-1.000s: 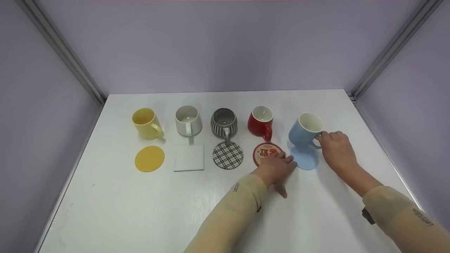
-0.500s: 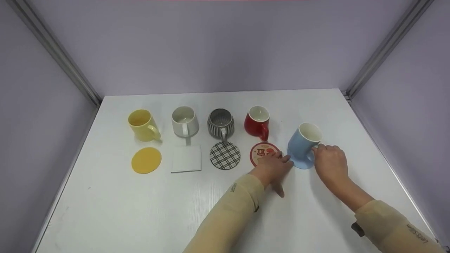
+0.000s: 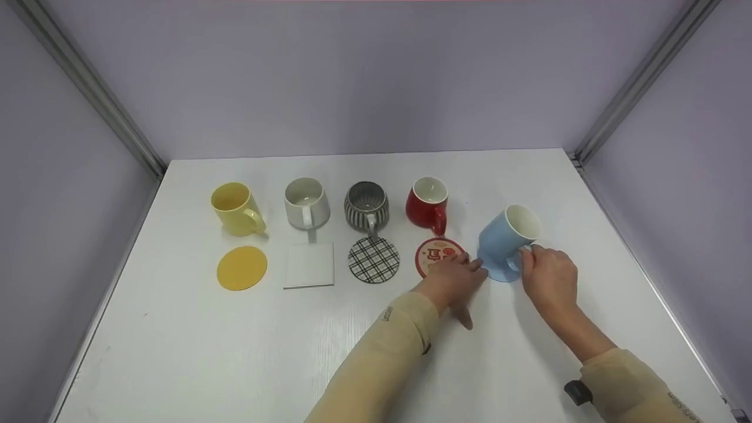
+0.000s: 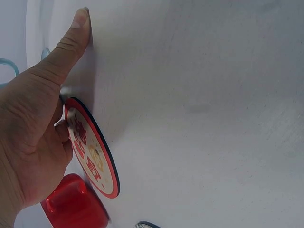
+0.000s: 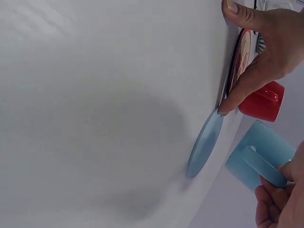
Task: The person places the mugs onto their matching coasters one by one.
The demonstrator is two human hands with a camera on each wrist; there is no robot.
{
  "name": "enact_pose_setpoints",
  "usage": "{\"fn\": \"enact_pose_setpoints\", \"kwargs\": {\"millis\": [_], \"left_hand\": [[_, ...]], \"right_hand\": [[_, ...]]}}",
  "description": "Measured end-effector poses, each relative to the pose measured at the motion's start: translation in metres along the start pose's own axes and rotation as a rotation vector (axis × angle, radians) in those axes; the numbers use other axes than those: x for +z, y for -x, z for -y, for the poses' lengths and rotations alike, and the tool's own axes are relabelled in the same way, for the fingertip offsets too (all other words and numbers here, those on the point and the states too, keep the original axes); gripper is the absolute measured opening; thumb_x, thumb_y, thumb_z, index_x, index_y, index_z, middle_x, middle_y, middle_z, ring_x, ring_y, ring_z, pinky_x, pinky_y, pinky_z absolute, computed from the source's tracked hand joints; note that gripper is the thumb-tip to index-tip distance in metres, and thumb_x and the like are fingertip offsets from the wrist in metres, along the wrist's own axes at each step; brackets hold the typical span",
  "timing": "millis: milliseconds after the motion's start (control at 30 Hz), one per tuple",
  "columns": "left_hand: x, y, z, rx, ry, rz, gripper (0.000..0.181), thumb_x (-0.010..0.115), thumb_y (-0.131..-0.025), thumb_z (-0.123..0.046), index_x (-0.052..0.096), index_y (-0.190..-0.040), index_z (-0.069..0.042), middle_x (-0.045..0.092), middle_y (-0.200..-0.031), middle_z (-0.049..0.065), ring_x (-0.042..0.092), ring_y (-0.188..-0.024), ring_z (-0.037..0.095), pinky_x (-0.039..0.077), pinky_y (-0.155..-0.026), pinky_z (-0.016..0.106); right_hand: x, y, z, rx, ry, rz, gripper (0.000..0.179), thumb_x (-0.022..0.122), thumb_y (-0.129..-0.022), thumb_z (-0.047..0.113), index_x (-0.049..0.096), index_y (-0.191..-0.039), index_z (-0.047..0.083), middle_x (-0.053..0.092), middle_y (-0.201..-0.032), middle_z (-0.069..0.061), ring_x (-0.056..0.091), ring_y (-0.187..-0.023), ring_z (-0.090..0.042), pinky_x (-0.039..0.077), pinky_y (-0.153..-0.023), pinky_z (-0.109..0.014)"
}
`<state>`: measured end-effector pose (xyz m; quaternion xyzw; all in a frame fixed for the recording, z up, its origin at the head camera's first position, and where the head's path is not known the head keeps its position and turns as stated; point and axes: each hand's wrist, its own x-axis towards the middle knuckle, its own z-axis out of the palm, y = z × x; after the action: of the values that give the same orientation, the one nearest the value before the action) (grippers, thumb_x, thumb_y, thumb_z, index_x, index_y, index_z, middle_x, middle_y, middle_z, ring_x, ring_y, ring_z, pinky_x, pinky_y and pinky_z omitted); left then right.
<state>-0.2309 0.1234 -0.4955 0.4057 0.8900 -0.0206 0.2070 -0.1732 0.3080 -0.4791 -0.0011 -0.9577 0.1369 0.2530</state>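
The right hand (image 3: 550,276) is clamped on the handle (image 5: 261,166) of the blue mug (image 3: 503,235), thumb and fingers pinching it, and the mug hangs tilted over the blue coaster (image 3: 499,272) toward the right edge of the tabletop (image 3: 235,352); in the right wrist view a gap shows between its base and the coaster. The left hand (image 3: 455,282) lies low with its fingers loosely extended, one fingertip touching the left edge of that blue coaster, its thumb pointing toward the near edge. The two hands are apart from each other. Under the left hand, partly covered, lies the red-rimmed coaster (image 3: 432,254); I can't tell whether the palm touches it. Just beyond stands the red mug (image 3: 423,212), upright, handle toward the near edge. Further toward the left edge come the plaid coaster (image 3: 373,260) with the grey striped mug (image 3: 358,216) behind it, then the square white coaster (image 3: 309,267) and the white mug (image 3: 296,211), and finally the round yellow coaster (image 3: 241,268) with the yellow mug (image 3: 236,217), nearest the far left corner. All four of those mugs stand toward the far edge, beyond which rises a pale lilac wall (image 3: 364,76).
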Motion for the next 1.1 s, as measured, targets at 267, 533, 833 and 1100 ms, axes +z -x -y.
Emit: {"fn": "enact_pose_setpoints", "kwargs": {"millis": [267, 533, 833, 1100], "left_hand": [[-0.002, 0.005, 0.000, 0.013, 0.020, -0.023, 0.110, 0.090, -0.077, -0.061, 0.032, -0.167, -0.036, 0.024, -0.174, -0.012, 0.017, -0.162, 0.020, 0.025, -0.129, 0.042], [-0.001, 0.002, 0.001, 0.005, 0.042, -0.005, 0.109, 0.090, -0.077, -0.060, 0.031, -0.167, -0.039, 0.023, -0.174, -0.014, 0.015, -0.163, 0.018, 0.027, -0.128, 0.047], [0.002, 0.000, 0.003, -0.003, 0.052, 0.001, 0.111, 0.091, -0.077, -0.059, 0.030, -0.167, -0.039, 0.022, -0.174, -0.013, 0.014, -0.163, 0.019, 0.028, -0.128, 0.049], [0.000, 0.004, 0.001, -0.015, 0.068, -0.011, 0.109, 0.091, -0.078, -0.058, 0.031, -0.167, -0.039, 0.023, -0.174, -0.014, 0.013, -0.163, 0.018, 0.024, -0.129, 0.045]], "right_hand": [[0.001, 0.005, 0.001, 0.025, -0.012, -0.015, 0.034, 0.065, -0.102, 0.007, 0.060, -0.070, -0.003, 0.053, -0.058, -0.014, 0.048, -0.059, -0.032, 0.039, -0.055, -0.044], [0.005, 0.009, -0.001, 0.027, 0.031, 0.023, 0.034, 0.065, -0.103, 0.010, 0.061, -0.073, -0.004, 0.054, -0.059, -0.014, 0.049, -0.060, -0.032, 0.041, -0.055, -0.045], [0.009, 0.013, -0.004, 0.022, 0.043, 0.030, 0.034, 0.066, -0.103, 0.008, 0.060, -0.072, -0.004, 0.055, -0.060, -0.016, 0.050, -0.060, -0.034, 0.045, -0.055, -0.049], [0.010, 0.015, -0.007, -0.004, 0.043, 0.002, 0.033, 0.066, -0.100, 0.005, 0.058, -0.069, -0.004, 0.055, -0.060, -0.017, 0.049, -0.058, -0.035, 0.044, -0.054, -0.051]]}}
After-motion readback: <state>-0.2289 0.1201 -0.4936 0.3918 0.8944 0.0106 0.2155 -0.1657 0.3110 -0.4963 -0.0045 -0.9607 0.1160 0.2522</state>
